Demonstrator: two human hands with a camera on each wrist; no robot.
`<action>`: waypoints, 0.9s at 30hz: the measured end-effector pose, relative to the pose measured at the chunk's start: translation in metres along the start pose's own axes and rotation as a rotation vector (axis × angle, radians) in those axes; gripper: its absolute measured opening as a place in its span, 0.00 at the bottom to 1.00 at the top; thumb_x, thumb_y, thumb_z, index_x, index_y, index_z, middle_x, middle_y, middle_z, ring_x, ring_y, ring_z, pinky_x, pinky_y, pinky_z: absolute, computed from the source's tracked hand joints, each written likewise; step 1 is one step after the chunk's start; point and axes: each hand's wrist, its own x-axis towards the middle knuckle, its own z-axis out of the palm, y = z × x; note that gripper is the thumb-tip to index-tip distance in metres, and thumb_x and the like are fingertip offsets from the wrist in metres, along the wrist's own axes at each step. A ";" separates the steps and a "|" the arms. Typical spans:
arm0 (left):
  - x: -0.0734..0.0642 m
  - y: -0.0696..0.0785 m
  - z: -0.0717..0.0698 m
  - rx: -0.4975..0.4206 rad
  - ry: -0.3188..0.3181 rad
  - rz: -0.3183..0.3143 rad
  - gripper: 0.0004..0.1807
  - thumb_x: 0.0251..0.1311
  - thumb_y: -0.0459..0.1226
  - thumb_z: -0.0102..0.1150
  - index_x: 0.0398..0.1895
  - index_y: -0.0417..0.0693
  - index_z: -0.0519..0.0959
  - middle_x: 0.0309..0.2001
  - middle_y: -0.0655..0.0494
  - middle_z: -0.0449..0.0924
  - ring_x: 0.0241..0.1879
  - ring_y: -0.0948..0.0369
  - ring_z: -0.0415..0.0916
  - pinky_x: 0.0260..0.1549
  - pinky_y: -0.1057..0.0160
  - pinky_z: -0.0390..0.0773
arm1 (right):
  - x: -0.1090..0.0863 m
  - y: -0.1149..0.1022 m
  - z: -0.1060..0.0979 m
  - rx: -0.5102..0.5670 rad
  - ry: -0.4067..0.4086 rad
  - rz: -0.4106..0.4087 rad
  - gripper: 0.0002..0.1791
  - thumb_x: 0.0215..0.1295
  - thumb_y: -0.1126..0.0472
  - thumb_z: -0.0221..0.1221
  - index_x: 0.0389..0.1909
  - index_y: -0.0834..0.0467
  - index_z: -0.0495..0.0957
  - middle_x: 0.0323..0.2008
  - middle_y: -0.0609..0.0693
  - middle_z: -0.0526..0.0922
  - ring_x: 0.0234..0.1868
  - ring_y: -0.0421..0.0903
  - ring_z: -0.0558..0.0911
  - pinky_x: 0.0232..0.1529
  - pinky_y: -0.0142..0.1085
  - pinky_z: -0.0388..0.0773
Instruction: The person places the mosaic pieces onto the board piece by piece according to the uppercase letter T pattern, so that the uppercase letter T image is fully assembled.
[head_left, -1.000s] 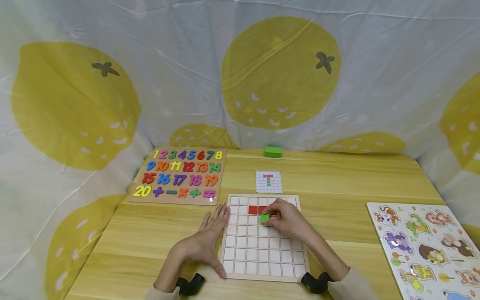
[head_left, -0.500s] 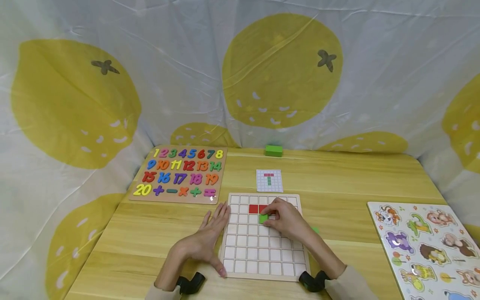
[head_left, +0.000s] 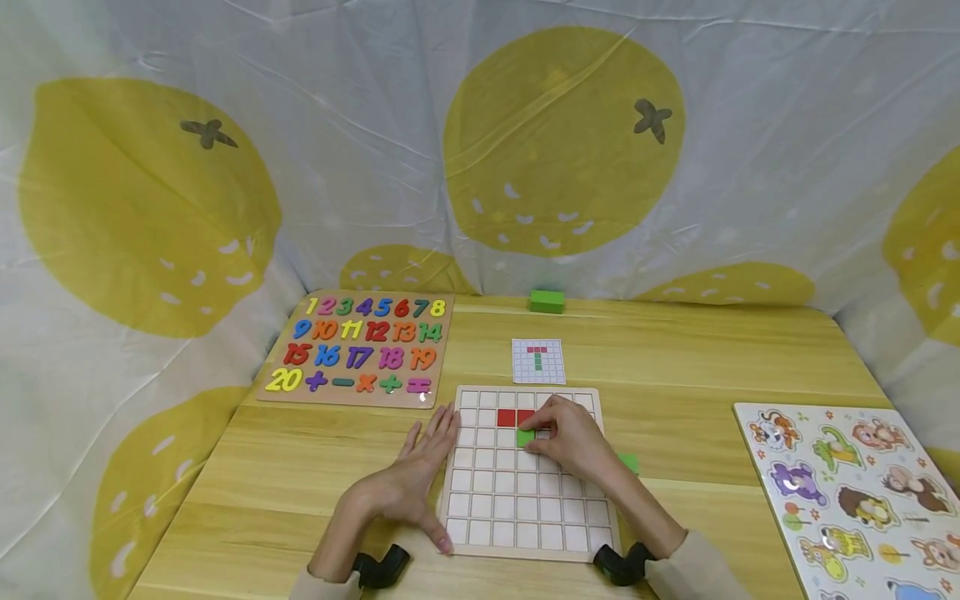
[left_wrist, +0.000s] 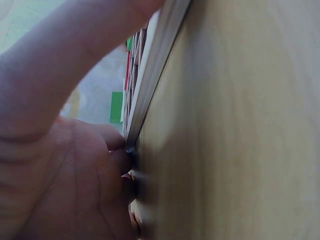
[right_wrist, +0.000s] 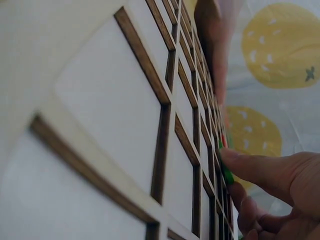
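A wooden grid board [head_left: 491, 507] with white cells lies on the table. Along its left edge rests my left hand [head_left: 401, 490], fingers spread and thumb near the lower left corner; the left wrist view shows the board's side edge [left_wrist: 155, 75] against that hand. Thumb and fingertips of my right hand [head_left: 576, 439] pinch a green square tile [head_left: 525, 438] at the cell just below a row of red tiles [head_left: 506, 417]. Close to the grid in the right wrist view, the green tile [right_wrist: 228, 173] sits under the thumb. That hand partly hides the red row's right end.
Behind the board lies a pattern card [head_left: 538, 361] with a red and green T. Farther back stands a green block [head_left: 547, 302]. Another green piece [head_left: 628, 462] lies beside the board's right edge. A number puzzle [head_left: 352, 354] is at left, an animal puzzle [head_left: 840, 492] at right.
The right hand has brought the green tile slightly left and down, flat over the cell under the red row. Its forearm shifted left, uncovering more of the green piece beside the board.
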 end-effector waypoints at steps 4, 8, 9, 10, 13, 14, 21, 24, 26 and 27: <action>0.000 0.000 0.000 -0.004 0.002 0.003 0.91 0.25 0.56 0.89 0.83 0.37 0.30 0.83 0.40 0.18 0.83 0.43 0.17 0.79 0.34 0.24 | 0.000 -0.001 0.001 -0.002 0.010 0.020 0.12 0.50 0.67 0.78 0.37 0.55 0.92 0.32 0.48 0.81 0.28 0.40 0.71 0.29 0.28 0.67; 0.000 -0.001 0.000 -0.008 0.000 0.003 0.90 0.25 0.56 0.89 0.83 0.37 0.30 0.83 0.40 0.18 0.83 0.43 0.17 0.79 0.34 0.24 | 0.000 -0.002 0.002 0.000 0.018 0.037 0.12 0.50 0.67 0.78 0.37 0.54 0.92 0.33 0.48 0.81 0.29 0.40 0.71 0.29 0.29 0.66; 0.000 -0.001 0.000 -0.008 -0.001 0.002 0.90 0.25 0.56 0.89 0.83 0.37 0.30 0.83 0.41 0.18 0.83 0.44 0.17 0.79 0.34 0.24 | 0.000 -0.002 0.002 0.002 0.021 0.037 0.12 0.50 0.67 0.78 0.37 0.54 0.92 0.33 0.48 0.81 0.29 0.40 0.71 0.29 0.29 0.66; 0.001 -0.001 0.000 -0.009 -0.001 0.002 0.90 0.25 0.56 0.89 0.83 0.37 0.30 0.83 0.41 0.18 0.83 0.44 0.17 0.79 0.34 0.24 | 0.000 -0.002 0.002 0.001 0.024 0.033 0.12 0.49 0.67 0.78 0.36 0.54 0.92 0.33 0.48 0.81 0.29 0.40 0.71 0.29 0.29 0.66; 0.001 -0.001 0.000 -0.015 0.001 0.001 0.90 0.25 0.56 0.89 0.83 0.37 0.30 0.83 0.41 0.18 0.83 0.44 0.17 0.79 0.34 0.24 | -0.001 -0.001 0.002 0.007 0.022 0.036 0.12 0.50 0.67 0.78 0.36 0.54 0.92 0.33 0.48 0.81 0.29 0.41 0.71 0.29 0.29 0.66; 0.001 -0.001 0.000 -0.018 0.002 0.000 0.90 0.25 0.56 0.89 0.83 0.37 0.30 0.83 0.41 0.18 0.83 0.43 0.17 0.79 0.34 0.24 | -0.001 -0.001 0.003 0.009 0.021 0.039 0.12 0.50 0.68 0.78 0.37 0.54 0.92 0.33 0.48 0.81 0.30 0.41 0.71 0.30 0.29 0.66; 0.001 -0.001 0.000 -0.018 -0.003 0.001 0.91 0.25 0.56 0.89 0.83 0.38 0.30 0.83 0.42 0.17 0.83 0.44 0.16 0.79 0.35 0.23 | 0.000 0.000 0.001 0.027 -0.013 0.038 0.13 0.52 0.67 0.77 0.40 0.55 0.92 0.34 0.48 0.81 0.30 0.41 0.70 0.29 0.29 0.66; 0.001 -0.001 0.000 -0.017 0.001 0.004 0.90 0.25 0.56 0.89 0.83 0.38 0.30 0.83 0.41 0.17 0.83 0.44 0.17 0.79 0.35 0.24 | -0.002 0.001 -0.005 0.030 -0.036 0.019 0.14 0.55 0.67 0.75 0.43 0.55 0.91 0.34 0.49 0.80 0.30 0.42 0.70 0.29 0.29 0.66; 0.001 -0.001 0.000 -0.014 0.000 0.004 0.90 0.25 0.56 0.89 0.83 0.38 0.30 0.83 0.41 0.17 0.83 0.44 0.17 0.79 0.35 0.24 | -0.005 0.004 -0.013 0.033 -0.046 0.011 0.14 0.57 0.66 0.74 0.45 0.56 0.90 0.34 0.49 0.80 0.30 0.42 0.70 0.30 0.29 0.67; 0.001 -0.001 0.000 -0.013 -0.001 0.003 0.90 0.25 0.56 0.89 0.83 0.37 0.30 0.83 0.41 0.18 0.83 0.44 0.17 0.79 0.35 0.24 | -0.006 0.006 -0.018 0.031 -0.046 0.005 0.14 0.59 0.66 0.73 0.46 0.56 0.90 0.35 0.49 0.81 0.30 0.42 0.70 0.30 0.29 0.67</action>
